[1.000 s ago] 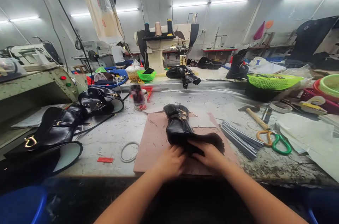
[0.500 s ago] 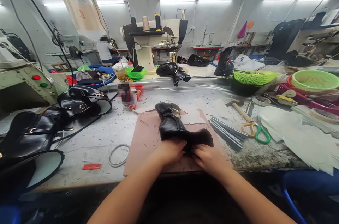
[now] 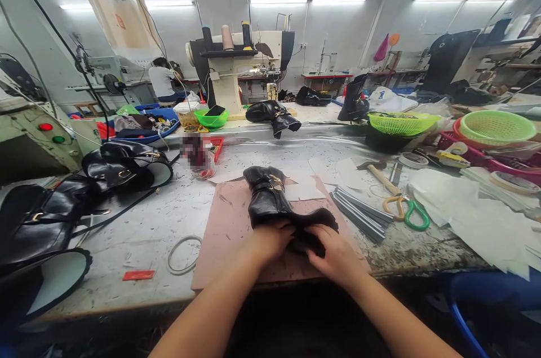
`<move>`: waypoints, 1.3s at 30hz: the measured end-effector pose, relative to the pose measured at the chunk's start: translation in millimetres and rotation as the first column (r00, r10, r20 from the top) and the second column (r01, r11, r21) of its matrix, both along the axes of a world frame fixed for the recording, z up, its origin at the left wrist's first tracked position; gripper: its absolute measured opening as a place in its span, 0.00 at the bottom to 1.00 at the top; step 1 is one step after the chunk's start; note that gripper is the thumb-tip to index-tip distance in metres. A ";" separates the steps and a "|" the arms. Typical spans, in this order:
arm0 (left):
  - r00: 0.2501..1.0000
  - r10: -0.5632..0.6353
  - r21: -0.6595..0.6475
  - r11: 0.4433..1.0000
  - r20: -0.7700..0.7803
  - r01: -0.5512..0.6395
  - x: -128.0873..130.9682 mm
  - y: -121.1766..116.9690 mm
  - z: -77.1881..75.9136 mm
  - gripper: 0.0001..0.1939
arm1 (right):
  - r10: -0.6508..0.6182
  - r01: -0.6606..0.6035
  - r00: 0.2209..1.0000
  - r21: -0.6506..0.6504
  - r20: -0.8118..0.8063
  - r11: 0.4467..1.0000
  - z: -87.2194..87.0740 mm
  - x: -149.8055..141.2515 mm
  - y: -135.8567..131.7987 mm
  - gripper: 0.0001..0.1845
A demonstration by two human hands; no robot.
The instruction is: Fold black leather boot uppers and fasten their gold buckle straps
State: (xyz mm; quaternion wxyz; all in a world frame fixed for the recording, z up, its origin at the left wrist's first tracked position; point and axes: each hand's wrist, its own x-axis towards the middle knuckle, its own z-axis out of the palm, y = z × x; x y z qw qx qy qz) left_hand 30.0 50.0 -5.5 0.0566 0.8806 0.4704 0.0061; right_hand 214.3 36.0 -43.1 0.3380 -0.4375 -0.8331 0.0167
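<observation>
A black leather boot upper point(image 3: 270, 200) with a gold buckle lies on a pinkish-brown cutting board point(image 3: 228, 228) at the near edge of the workbench. My left hand point(image 3: 267, 241) grips its near end from the left, fingers curled onto the leather. My right hand point(image 3: 333, 253) closes on the same end from the right, fingers pressed into the dark folded edge. The fingertips of both hands are partly hidden in the leather.
More black boot uppers point(image 3: 114, 163) pile at the left. Grey strips point(image 3: 359, 208), a hammer point(image 3: 380, 175), green-handled scissors point(image 3: 408, 214) and white paper pieces point(image 3: 473, 217) lie to the right. Green baskets point(image 3: 401, 121), a sewing machine point(image 3: 236, 65) and a seated person point(image 3: 163, 79) are farther back. A wire ring point(image 3: 181, 248) lies left of the board.
The view has swung a little to the right, so things on the bench sit further left. Both hands stay on the boot's near end, working the leather slightly.
</observation>
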 end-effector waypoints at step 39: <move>1.000 -0.012 -0.027 1.000 0.015 0.013 -36.0 -29.8 -13.5 0.42 | 0.284 -0.259 0.945 -0.162 0.164 0.952 -0.6 -44.9 27.4 0.19</move>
